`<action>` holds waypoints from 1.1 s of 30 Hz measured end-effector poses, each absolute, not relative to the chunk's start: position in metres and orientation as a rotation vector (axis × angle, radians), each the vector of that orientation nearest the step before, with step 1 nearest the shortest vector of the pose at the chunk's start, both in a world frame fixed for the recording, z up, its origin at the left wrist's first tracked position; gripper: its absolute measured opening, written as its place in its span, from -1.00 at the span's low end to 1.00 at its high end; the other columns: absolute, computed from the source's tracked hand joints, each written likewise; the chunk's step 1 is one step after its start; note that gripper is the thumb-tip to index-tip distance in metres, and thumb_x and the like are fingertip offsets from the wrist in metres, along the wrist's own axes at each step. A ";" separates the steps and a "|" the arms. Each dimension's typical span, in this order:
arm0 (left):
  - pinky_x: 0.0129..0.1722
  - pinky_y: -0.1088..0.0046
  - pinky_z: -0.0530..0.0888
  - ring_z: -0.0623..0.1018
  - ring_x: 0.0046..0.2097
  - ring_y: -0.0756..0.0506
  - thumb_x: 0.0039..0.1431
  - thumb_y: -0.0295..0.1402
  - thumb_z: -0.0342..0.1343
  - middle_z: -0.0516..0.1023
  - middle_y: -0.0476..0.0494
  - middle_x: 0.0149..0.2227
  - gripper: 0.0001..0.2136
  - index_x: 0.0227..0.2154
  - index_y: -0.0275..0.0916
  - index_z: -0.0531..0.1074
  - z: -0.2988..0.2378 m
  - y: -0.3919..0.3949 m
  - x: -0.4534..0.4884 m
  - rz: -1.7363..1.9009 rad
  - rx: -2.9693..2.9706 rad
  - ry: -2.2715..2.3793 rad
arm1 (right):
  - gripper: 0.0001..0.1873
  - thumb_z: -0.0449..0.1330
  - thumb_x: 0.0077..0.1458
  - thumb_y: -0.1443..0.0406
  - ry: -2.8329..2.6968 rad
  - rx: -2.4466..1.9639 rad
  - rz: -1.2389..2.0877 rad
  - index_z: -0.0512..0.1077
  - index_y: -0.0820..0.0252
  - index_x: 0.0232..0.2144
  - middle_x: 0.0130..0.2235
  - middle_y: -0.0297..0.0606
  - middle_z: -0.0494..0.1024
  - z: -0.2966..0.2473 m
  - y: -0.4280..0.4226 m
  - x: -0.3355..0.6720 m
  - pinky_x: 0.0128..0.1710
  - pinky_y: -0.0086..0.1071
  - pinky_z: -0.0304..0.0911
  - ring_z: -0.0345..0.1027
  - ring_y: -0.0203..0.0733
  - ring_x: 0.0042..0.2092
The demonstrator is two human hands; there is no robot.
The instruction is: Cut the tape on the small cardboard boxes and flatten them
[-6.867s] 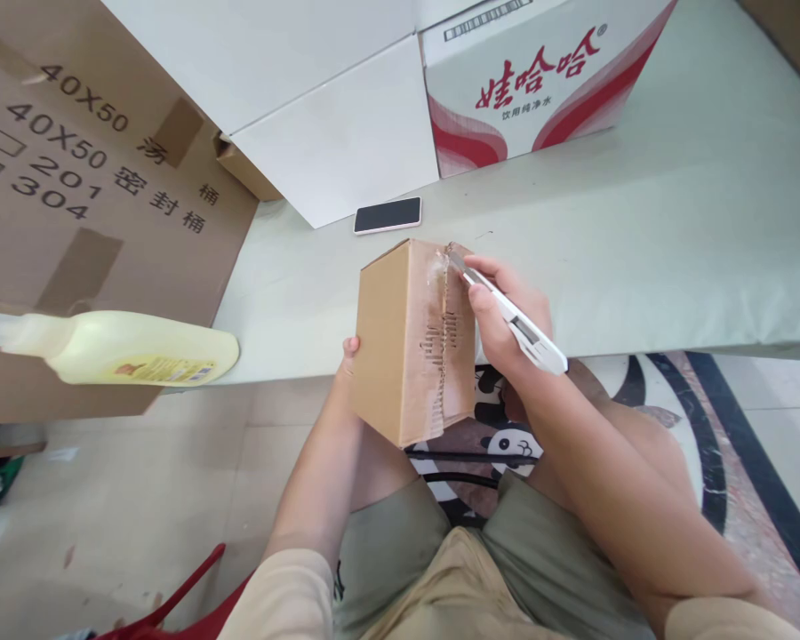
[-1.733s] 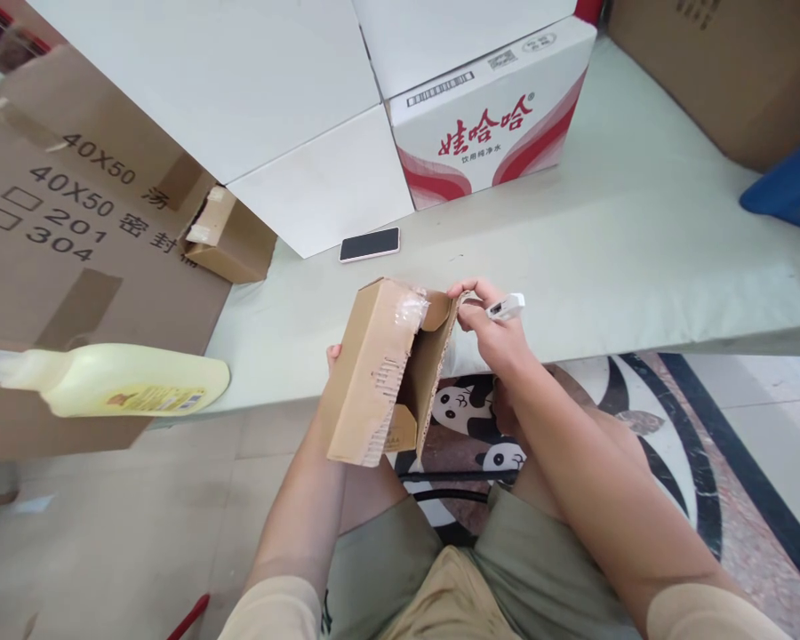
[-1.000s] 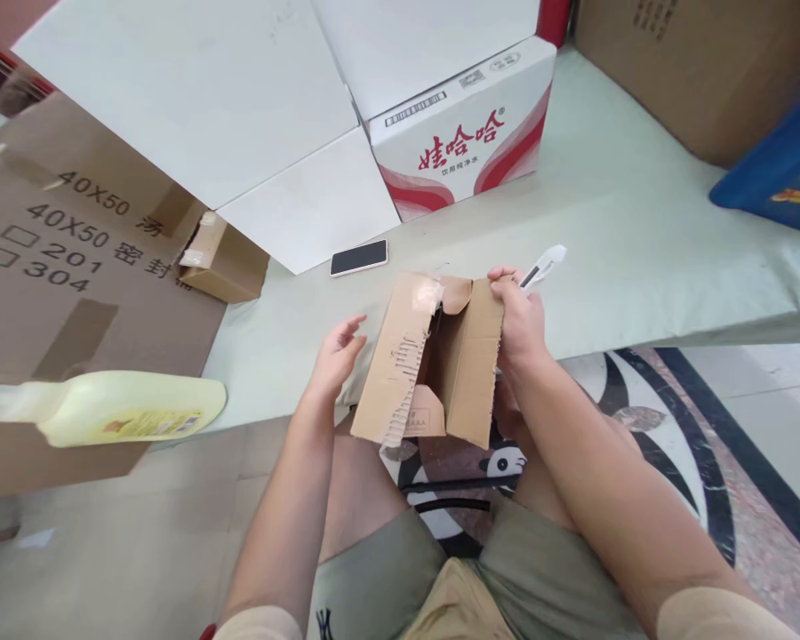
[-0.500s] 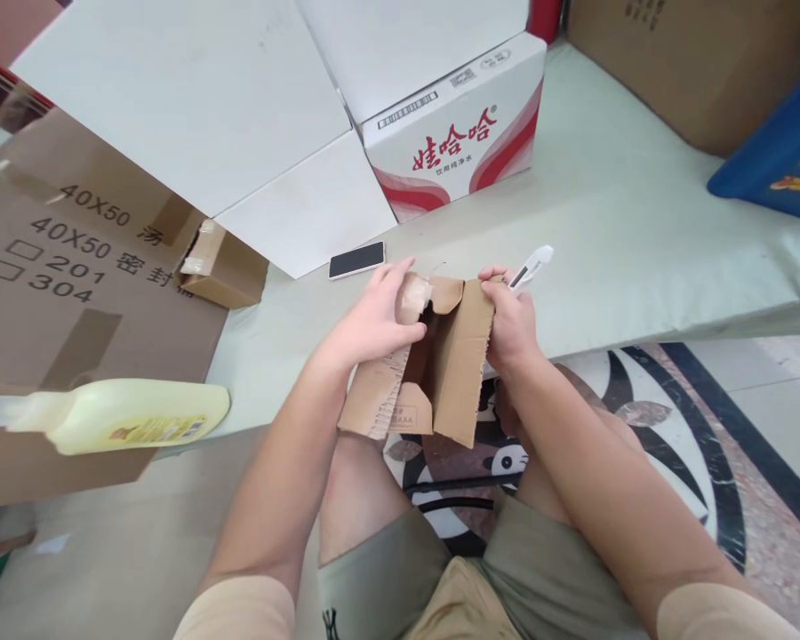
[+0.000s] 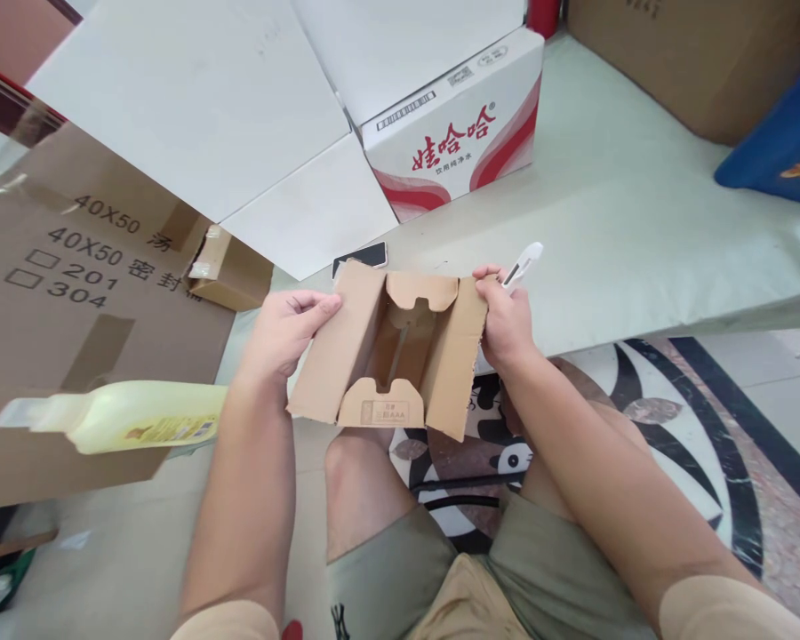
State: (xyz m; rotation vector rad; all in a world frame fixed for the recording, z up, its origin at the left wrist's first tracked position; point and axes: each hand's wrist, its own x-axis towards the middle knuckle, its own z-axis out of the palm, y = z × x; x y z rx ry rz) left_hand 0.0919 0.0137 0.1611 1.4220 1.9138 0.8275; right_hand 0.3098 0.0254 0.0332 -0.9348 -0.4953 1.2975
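Left fingers curl over the left flap's edge, and right fingers pinch the right flap. That right hand also has the white utility knife tucked into the same grip, its end poking up-right, clear of the cardboard. With the left hand holding its flap outward, the cardboard box gapes open at frame centre, above the knees, by the pale table's near edge. A dark phone peeks out behind it; a yellow bottle lies at left.

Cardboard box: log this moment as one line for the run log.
cardboard box: flaps spread open | left hand: grips left flap | right hand: grips right flap plus utility knife | phone: behind box, partly hidden
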 end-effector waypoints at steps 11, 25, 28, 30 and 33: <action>-0.55 0.64 0.43 0.48 -0.53 0.07 -0.17 -0.42 0.37 0.54 -0.08 -0.53 -0.87 -0.50 -0.29 0.57 0.156 0.003 0.073 1.174 1.131 1.638 | -0.82 0.22 -0.16 0.24 -0.467 -0.995 1.244 0.33 0.11 -0.42 -0.58 -0.50 0.28 0.035 0.026 0.312 -0.55 -0.43 0.07 0.16 -0.35 -0.54; -0.27 0.49 0.56 0.64 -0.22 -0.12 -0.43 -0.34 0.51 0.65 -0.20 -0.28 -0.58 -0.39 -0.23 0.54 -0.029 -0.156 0.047 1.142 0.563 1.664 | -0.80 0.24 -0.08 0.19 -0.480 -1.014 1.229 0.31 0.09 -0.41 -0.57 -0.48 0.24 0.034 0.028 0.311 -0.56 -0.41 0.08 0.15 -0.34 -0.54; -0.29 0.48 0.52 0.63 -0.21 -0.12 -0.32 -0.25 0.48 0.64 -0.18 -0.25 -0.61 -0.36 -0.23 0.53 -0.043 -0.164 0.066 1.031 0.715 1.743 | -0.79 0.24 -0.07 0.17 -0.487 -1.007 1.219 0.30 0.09 -0.41 -0.56 -0.48 0.25 0.034 0.027 0.310 -0.54 -0.41 0.11 0.17 -0.34 -0.53; -0.47 0.52 0.43 0.56 -0.42 -0.05 -0.19 -0.16 0.42 0.58 -0.12 -0.48 -0.69 -0.51 -0.27 0.50 -0.040 -0.161 0.070 0.947 0.783 1.786 | -0.78 0.25 -0.06 0.16 -0.508 -1.001 1.211 0.30 0.08 -0.41 -0.55 -0.48 0.25 0.034 0.025 0.310 -0.52 -0.40 0.13 0.18 -0.34 -0.52; -0.50 0.49 0.41 0.53 -0.50 -0.04 -0.13 -0.10 0.38 0.57 -0.16 -0.54 -0.67 -0.56 -0.31 0.51 -0.029 -0.153 0.068 0.906 0.806 1.772 | -0.80 0.25 -0.05 0.18 -0.508 -1.011 1.193 0.31 0.09 -0.41 -0.54 -0.47 0.25 0.033 0.023 0.311 -0.51 -0.41 0.13 0.17 -0.35 -0.52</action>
